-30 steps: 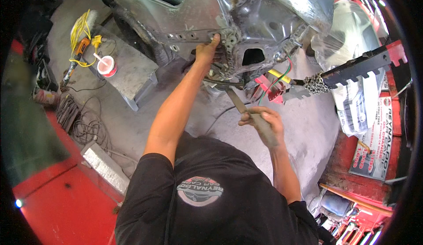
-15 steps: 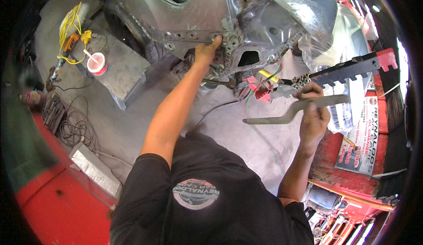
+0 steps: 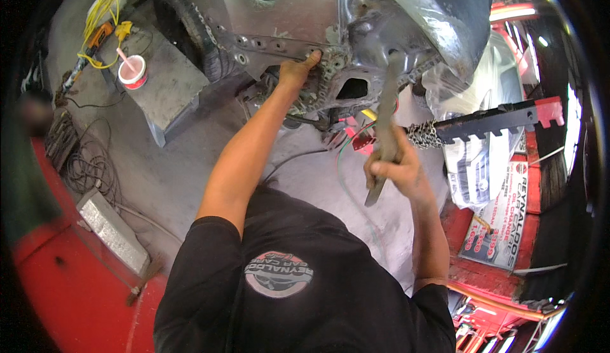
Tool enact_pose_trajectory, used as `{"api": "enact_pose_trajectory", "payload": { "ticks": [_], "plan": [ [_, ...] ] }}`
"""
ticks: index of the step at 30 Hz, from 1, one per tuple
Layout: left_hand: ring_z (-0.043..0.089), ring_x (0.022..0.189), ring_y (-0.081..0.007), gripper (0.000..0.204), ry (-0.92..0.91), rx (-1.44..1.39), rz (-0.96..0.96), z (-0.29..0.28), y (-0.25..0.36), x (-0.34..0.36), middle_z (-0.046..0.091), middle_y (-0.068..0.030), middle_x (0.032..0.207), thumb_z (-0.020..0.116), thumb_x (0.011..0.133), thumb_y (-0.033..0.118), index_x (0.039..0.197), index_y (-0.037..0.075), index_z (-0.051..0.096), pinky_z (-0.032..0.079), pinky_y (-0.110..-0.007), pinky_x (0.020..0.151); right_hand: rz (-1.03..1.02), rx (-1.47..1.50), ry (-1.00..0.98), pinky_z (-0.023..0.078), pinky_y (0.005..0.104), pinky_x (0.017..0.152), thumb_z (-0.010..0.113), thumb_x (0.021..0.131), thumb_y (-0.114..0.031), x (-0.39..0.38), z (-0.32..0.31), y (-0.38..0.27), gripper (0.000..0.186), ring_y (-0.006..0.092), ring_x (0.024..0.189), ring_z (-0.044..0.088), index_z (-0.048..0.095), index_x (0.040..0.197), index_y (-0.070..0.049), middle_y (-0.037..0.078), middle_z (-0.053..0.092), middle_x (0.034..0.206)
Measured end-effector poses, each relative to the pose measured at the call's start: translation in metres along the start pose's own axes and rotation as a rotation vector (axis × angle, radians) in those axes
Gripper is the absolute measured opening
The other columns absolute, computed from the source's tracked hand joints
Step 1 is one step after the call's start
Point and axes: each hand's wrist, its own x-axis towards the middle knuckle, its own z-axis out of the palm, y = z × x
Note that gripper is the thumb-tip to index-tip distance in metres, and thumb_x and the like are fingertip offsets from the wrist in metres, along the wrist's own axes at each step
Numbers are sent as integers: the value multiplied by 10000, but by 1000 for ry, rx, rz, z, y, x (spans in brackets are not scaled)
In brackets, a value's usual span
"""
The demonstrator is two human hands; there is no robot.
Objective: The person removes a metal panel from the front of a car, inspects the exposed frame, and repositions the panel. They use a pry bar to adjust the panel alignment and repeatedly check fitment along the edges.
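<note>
Metal bar (image 3: 387, 99), crosswise earlier, now points to 12 o'clock; we judge its end faces the bodywork (image 3: 286, 19). Our right hand (image 3: 404, 167), at 3 o'clock, encloses it; left hand (image 3: 295, 76) touches bodywork, grip unclear.

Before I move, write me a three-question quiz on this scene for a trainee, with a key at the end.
1. Multiple choice. What does the right hand hold?
a) a rag
b) a flat metal bar
c) a hammer
2. True or false? The left hand touches the car body.
3. Short answer. What colour is the looped cord beside the orange tool?

Key
1. b
2. True
3. Yellow
</note>
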Motion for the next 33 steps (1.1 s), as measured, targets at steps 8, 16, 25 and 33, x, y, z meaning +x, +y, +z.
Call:
{"api": "enact_pose_trajectory", "payload": {
  "ticks": [8, 16, 25, 33],
  "plan": [
    [587, 706, -208, 592, 72, -28, 96, 4, -8, -1, 663, -95, 875, 799, 736, 512, 937, -31, 675, 461, -368, 590, -142, -810, 280, 499, 394, 775, 610, 855, -69, 0, -23, 10, 565, 354, 805, 666, 411, 1384, -70, 215, 664, 934],
    [621, 885, -281, 695, -59, -23, 12, 0, -12, 3, 650, -176, 1009, 767, 759, 544, 1065, -64, 629, 492, -419, 749, -406, -1739, -93, 481, 391, 615, 581, 743, 38, 14, -54, -3, 696, 267, 702, 566, 471, 1395, -176, 116, 487, 736],
    [593, 706, -209, 635, 98, 14, 128, 2, -19, 4, 661, -115, 824, 791, 721, 560, 864, -48, 677, 473, -338, 630, -392, -2150, -64, 507, 389, 706, 592, 769, 14, 49, -77, -49, 783, 278, 828, 576, 383, 1447, -317, 124, 527, 962],
    [611, 706, -198, 607, 105, 124, 109, 4, -20, 6, 678, -114, 825, 804, 727, 518, 883, -58, 698, 483, -329, 654, -428, -2280, -82, 519, 368, 630, 585, 798, -26, 57, -82, -49, 626, 276, 786, 602, 442, 1387, -184, 136, 553, 949]
  ]
}}
